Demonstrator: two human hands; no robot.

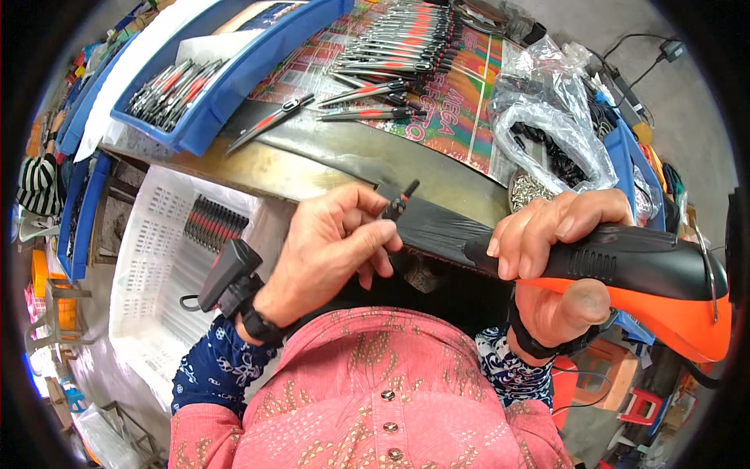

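Observation:
My right hand is wrapped round a black and orange power screwdriver, its black nose pointing left toward my other hand. With fingers and thumb pinched, my left hand holds a small black piece with a thin tip sticking up; the rest of it is hidden in the fingers. Both hands are over the near edge of the workbench. Beyond them lies a row of slim silver, red and black handheld tools, kind unclear. One such tool lies apart, left of the row.
A blue bin of similar slim tools stands at the back left. Below the bench edge is a white plastic crate with a row of them inside. On the right are a clear plastic bag of black parts and a heap of small screws.

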